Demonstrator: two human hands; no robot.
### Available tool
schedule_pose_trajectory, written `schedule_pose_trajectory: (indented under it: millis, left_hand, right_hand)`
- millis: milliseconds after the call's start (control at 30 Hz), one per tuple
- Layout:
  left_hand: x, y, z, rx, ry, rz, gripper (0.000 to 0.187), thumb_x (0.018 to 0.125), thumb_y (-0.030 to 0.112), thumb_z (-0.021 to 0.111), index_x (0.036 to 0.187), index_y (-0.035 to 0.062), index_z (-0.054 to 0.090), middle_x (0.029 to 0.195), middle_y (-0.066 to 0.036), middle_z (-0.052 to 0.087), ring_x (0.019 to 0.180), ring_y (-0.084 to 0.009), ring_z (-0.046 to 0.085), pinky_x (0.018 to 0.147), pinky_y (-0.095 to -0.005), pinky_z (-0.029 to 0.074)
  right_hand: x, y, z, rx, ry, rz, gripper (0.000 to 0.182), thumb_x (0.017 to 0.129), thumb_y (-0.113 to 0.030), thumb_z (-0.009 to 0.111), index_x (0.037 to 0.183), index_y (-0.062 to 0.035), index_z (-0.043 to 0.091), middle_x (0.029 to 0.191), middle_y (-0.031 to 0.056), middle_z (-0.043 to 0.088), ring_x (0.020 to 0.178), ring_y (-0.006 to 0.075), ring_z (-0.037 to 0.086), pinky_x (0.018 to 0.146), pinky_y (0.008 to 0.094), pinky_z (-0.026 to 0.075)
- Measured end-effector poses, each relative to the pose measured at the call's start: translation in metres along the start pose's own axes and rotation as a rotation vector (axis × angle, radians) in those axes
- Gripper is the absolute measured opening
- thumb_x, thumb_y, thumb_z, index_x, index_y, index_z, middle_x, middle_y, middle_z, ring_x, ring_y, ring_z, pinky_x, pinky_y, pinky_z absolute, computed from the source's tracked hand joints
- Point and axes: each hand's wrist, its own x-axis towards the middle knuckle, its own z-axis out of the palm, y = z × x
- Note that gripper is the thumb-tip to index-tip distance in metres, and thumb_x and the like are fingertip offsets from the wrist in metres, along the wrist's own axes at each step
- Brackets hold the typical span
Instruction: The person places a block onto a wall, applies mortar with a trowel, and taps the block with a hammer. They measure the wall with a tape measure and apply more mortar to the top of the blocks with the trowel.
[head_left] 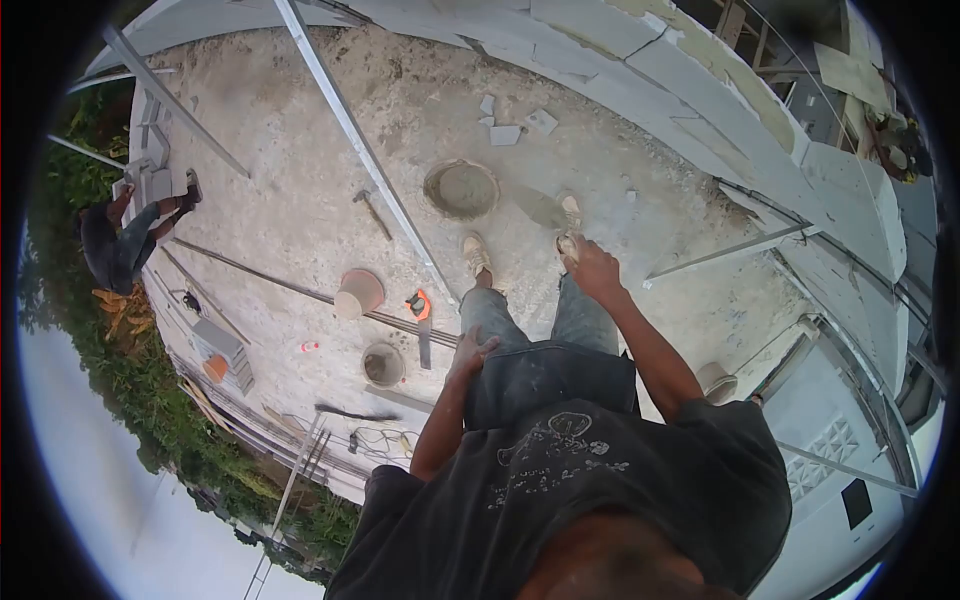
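My right hand [592, 268] is closed round the handle of a trowel. Its grey blade [540, 206] reaches out over the floor beside my shoe and blends with the concrete. Just left of the blade stands a round tub of grey mortar [461, 189]. My left hand [474, 354] lies against my thigh, fingers stretched out, holding nothing. A handsaw with an orange handle [419, 303] and an upturned-looking bucket [358, 294] are on the floor to its left.
A long metal bar [365, 150] slants across the work area. Nearby lie a hammer [373, 215], broken block pieces [505, 134] and another bucket [383, 365]. Block walls [640, 70] run along the far side. Another person [120, 240] is by some blocks at the left edge.
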Motion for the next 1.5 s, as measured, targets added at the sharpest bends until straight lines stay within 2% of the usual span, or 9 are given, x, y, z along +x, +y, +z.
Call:
schedule_pose_trajectory:
  millis: [167,367,500,600,833,1033,1300,1367,1500]
  left_hand:
    - [0.01,-0.042,0.029,0.051,-0.019,-0.317,0.098,0.081,0.053,0.072,0.156,0.0132,0.022,0.154,-0.028,0.026,0.133,-0.0479,0.041,0.106,-0.0539,0.04]
    - [0.065,-0.115,0.043,-0.146,0.21,-0.407,0.094,0.08,0.047,0.073,0.155,0.0175,0.025,0.149,-0.027,0.032,0.128,-0.0483,0.043,0.105,-0.0552,0.039]
    - [0.062,-0.142,0.05,-0.275,0.231,-0.447,0.094,0.079,0.045,0.075,0.154,0.0156,0.027,0.147,-0.029,0.034,0.132,-0.0477,0.04,0.106,-0.0553,0.037]
    - [0.061,-0.158,0.057,-0.344,0.279,-0.408,0.093,0.078,0.044,0.076,0.153,0.0157,0.029,0.146,-0.03,0.034,0.134,-0.048,0.038,0.107,-0.0549,0.036]
    - [0.058,-0.171,0.045,-0.347,0.303,-0.418,0.092,0.078,0.042,0.077,0.152,0.014,0.03,0.146,-0.026,0.036,0.133,-0.0463,0.039,0.106,-0.0554,0.037]
    - [0.059,-0.172,0.04,-0.383,0.281,-0.411,0.093,0.078,0.045,0.077,0.153,0.0158,0.029,0.146,-0.028,0.036,0.133,-0.0473,0.039,0.107,-0.0543,0.037]
    - [0.06,-0.15,0.008,-0.281,0.214,-0.348,0.093,0.08,0.05,0.073,0.154,0.0155,0.028,0.147,-0.029,0.034,0.133,-0.0468,0.04,0.106,-0.0551,0.038]
    - [0.062,-0.161,0.001,-0.313,0.206,-0.215,0.093,0.082,0.049,0.072,0.154,0.0124,0.026,0.144,-0.029,0.038,0.131,-0.0448,0.044,0.104,-0.052,0.041]
    - [0.069,-0.177,-0.047,-0.548,0.077,0.119,0.09,0.087,0.042,0.073,0.154,0.0057,0.025,0.13,-0.027,0.053,0.113,-0.0355,0.059,0.09,-0.0416,0.05]
  right_hand:
    - [0.15,-0.036,0.173,-0.498,-0.052,-0.256,0.032,0.088,-0.022,0.063,0.114,-0.0053,0.058,0.091,0.0159,0.065,0.079,0.0311,0.07,0.064,0.0449,0.056]
    - [0.316,-0.049,0.358,-0.786,0.15,-0.329,0.025,0.083,-0.012,0.063,0.108,-0.009,0.061,0.087,0.0125,0.065,0.074,0.0285,0.069,0.061,0.041,0.055]
    - [0.343,-0.031,0.413,-0.866,0.005,-0.451,0.022,0.086,-0.012,0.06,0.108,-0.0087,0.061,0.088,0.0132,0.066,0.077,0.0302,0.07,0.061,0.044,0.055]
    - [0.325,-0.037,0.429,-0.774,-0.194,-0.318,0.032,0.087,-0.018,0.063,0.117,-0.0087,0.061,0.093,0.0145,0.068,0.088,0.0303,0.07,0.07,0.0449,0.056]
    - [0.327,0.015,0.406,-0.518,-0.265,-0.141,0.056,0.083,-0.049,0.07,0.127,-0.0157,0.058,0.097,0.0172,0.07,0.097,0.0366,0.068,0.086,0.0501,0.052]
    - [0.289,0.047,0.346,-0.468,-0.222,-0.197,0.054,0.08,-0.053,0.072,0.114,-0.0122,0.063,0.092,0.0127,0.072,0.092,0.0338,0.069,0.081,0.0496,0.052]
    - [0.149,-0.008,0.26,-0.032,-0.043,-0.083,0.043,0.078,-0.043,0.078,0.099,-0.0082,0.065,0.083,0.0159,0.069,0.081,0.0364,0.068,0.072,0.0453,0.054]
    - [0.097,-0.034,0.219,0.104,0.099,-0.135,0.041,0.078,-0.04,0.079,0.097,-0.0067,0.064,0.082,0.0163,0.068,0.079,0.0348,0.069,0.071,0.0428,0.053]
    - [-0.009,-0.099,0.085,0.355,0.158,0.035,0.038,0.08,-0.033,0.08,0.098,-0.0044,0.061,0.082,0.0138,0.066,0.077,0.0264,0.065,0.07,0.0376,0.051]
